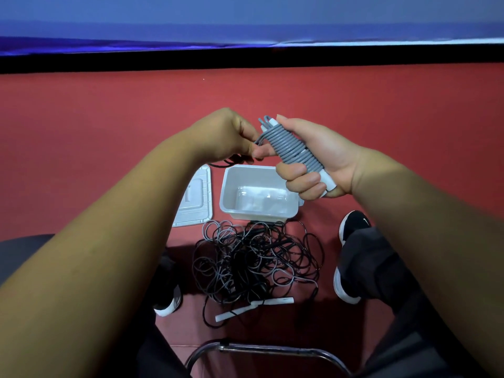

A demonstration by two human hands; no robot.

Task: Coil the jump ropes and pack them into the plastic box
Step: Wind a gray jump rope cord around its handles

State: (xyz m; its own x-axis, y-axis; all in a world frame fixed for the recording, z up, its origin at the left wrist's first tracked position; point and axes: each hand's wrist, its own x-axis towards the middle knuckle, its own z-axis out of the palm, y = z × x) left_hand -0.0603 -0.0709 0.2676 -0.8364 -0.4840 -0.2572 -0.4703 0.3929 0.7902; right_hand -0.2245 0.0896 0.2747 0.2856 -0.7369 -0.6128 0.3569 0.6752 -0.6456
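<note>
Head view: both hands [313, 156] grip the coiled grey jump rope [293, 148].

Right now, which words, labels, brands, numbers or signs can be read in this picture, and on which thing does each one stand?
No word or number can be read anywhere.
black shoe: a small white curved logo mark, without letters.
lid: raised shapes, too blurred to read.
plastic box and coiled grey rope: no print shows.

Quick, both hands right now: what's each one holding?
Left hand: pinches the loose end of the grey rope.
Right hand: grips the coiled grey rope bundle.
</note>
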